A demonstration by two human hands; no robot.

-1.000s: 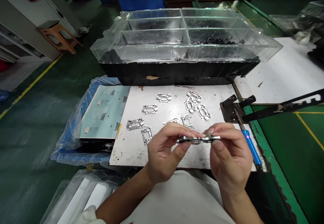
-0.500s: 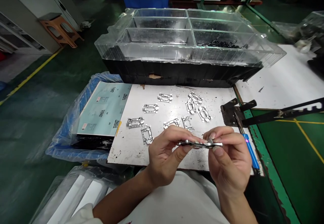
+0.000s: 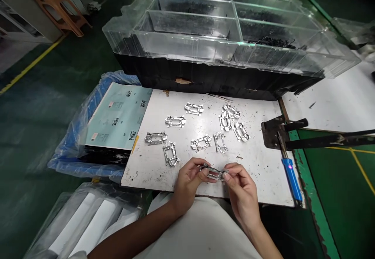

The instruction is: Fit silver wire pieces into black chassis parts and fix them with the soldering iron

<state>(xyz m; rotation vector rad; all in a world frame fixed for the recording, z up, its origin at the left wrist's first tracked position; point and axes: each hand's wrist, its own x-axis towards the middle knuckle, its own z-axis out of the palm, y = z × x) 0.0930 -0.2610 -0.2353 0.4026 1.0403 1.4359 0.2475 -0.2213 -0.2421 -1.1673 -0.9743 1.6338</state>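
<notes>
A small silver metal frame [image 3: 215, 174] is held between both hands just above the front edge of the white work board [image 3: 152, 173]. My left hand [image 3: 190, 181] pinches its left end between thumb and fingers. The right end is gripped by the thumb and fingers of my right hand [image 3: 241, 184]. Several similar metal frames lie on the board beyond my hands, among them one at the left [image 3: 156, 138], one in the middle [image 3: 201, 143] and a close group at the right [image 3: 225, 120].
Behind the board stands a clear divided tray [image 3: 187, 48] with black parts in it. A blue-handled tool [image 3: 291, 179] lies at the right by a black metal bracket [image 3: 272, 134]. Printed light-blue sheets [image 3: 114, 114] sit in a plastic-lined blue bin [image 3: 70, 143] at the left.
Both hands have moved lower and closer to my body, with the held frame now turned to show its opening. The camera view has tilted down, and more of the frames on the board show.
</notes>
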